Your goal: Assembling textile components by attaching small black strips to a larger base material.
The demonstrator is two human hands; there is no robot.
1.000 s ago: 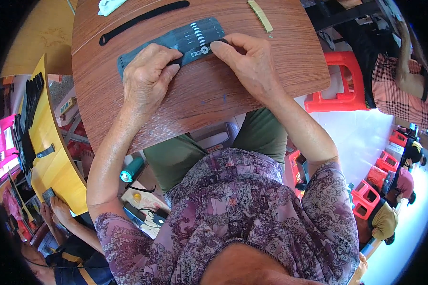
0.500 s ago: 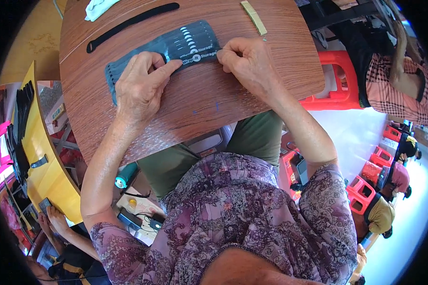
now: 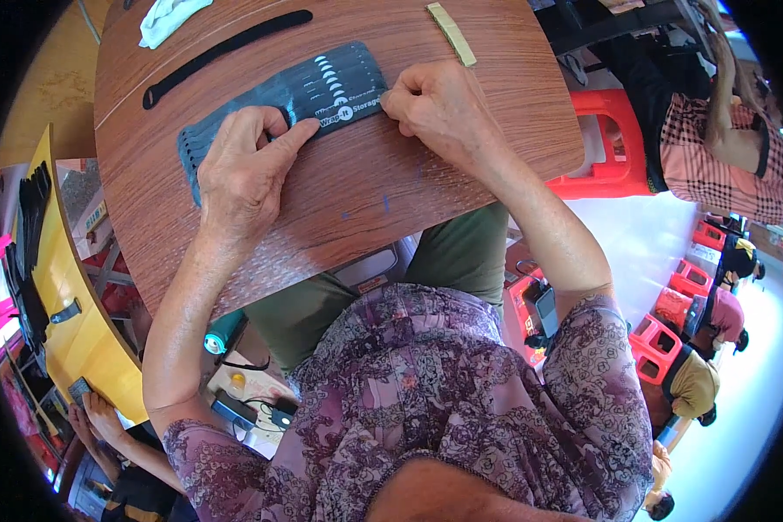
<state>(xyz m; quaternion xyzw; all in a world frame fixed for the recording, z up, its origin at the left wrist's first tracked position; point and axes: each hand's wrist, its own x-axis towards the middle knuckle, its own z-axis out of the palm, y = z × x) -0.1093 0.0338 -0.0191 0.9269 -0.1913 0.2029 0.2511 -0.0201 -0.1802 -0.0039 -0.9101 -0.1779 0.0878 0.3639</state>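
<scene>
A fanned stack of dark grey-green strips (image 3: 350, 80) with white print lies slantwise on the brown wood-grain table (image 3: 322, 200). The left ends of the strips show a row of small holes. My left hand (image 3: 245, 170) is closed in a pinch at the front edge of the stack, left of its middle, covering part of it. At the stack's right end my right hand (image 3: 448, 109) pinches the corner between thumb and forefinger. Behind the stack lies a long black strap (image 3: 226, 59) with a loop at its left end.
A gold-coloured strip (image 3: 451, 35) and a white cloth (image 3: 172, 19) lie toward the table's far side. Red plastic stools (image 3: 618, 143) stand to the right. At left, another person's hands (image 3: 100, 418) work at a yellow table (image 3: 87, 348) bearing black straps.
The whole picture has shifted slightly, with the table's things appearing a little further left. Both hands keep their grip on the strips, with hardly any movement between them.
</scene>
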